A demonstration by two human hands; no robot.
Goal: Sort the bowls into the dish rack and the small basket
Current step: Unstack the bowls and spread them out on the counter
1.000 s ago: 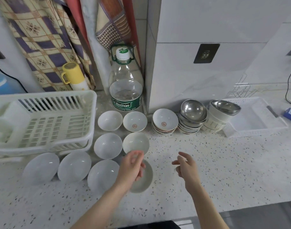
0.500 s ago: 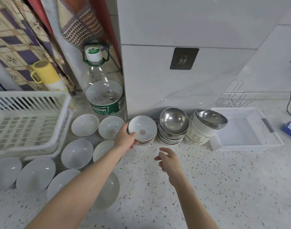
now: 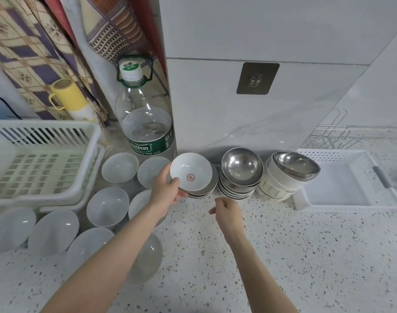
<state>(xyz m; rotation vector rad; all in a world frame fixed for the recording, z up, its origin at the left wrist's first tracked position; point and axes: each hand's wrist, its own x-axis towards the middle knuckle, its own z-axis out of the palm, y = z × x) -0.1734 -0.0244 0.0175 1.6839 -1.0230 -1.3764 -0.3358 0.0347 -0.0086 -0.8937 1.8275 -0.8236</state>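
1. Holding a small white bowl with a red mark (image 3: 190,175), the left hand (image 3: 165,190) has its thumb on the rim and its fingers under the bowl; this grip pinches the bowl at its left side.
2. The held bowl is tilted and is just above a stack of similar bowls (image 3: 206,190), which stands at the back edge of the desk (image 3: 305,256), close to the wall.
3. The right hand (image 3: 229,213) is above the desk, in front of the bowl stacks; its fingers are loosely curled and its grip holds nothing.
4. A stack of steel bowls (image 3: 240,170) stands just right of the first stack, and next to it is a stack of white bowls with one steel bowl on top (image 3: 292,172).
5. The small basket (image 3: 351,206) is at the back right of the desk, touching or almost touching this last stack.
6. The dish rack (image 3: 41,163) is at the left edge of the desk.
7. Several plain white bowls (image 3: 107,206) lie between the rack and the left arm, and more in front of the rack.
8. A large water bottle (image 3: 145,118) stands at the back, behind these bowls.
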